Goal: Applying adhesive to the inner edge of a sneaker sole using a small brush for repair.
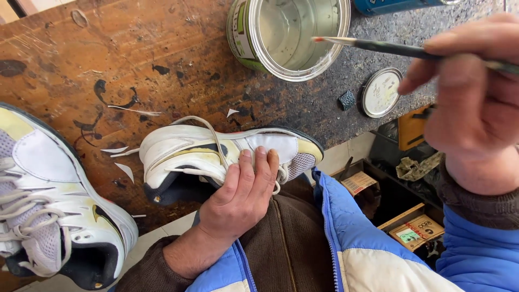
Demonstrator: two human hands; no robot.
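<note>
Sneaker point(227, 154) lies on its side at the workbench point(135, 59) edge, pinned by the left hand point(240, 197), while the right hand point(476, 103) pinches a brush point(378, 47) over the open can point(289, 35); its yellowed panels look unpainted, so most work seems left.

A scarred brown wooden workbench point(135, 48) carries everything here, blotched with dark stains, and its right part is covered by a dark speckled mat point(324, 103). The open metal tin point(289, 35) sits at the top, straddling the edge between wood and mat. Right of the tin and nearer, its round lid point(381, 92) lies flat on the mat, with a small black textured block point(347, 99) just beside it. Below the tin, a white sneaker point(216, 154) lies on its side at the bench's front edge. Far left of the tin, a second white sneaker point(54, 205) rests. Pale shavings point(125, 170) are scattered between the shoes.
</note>
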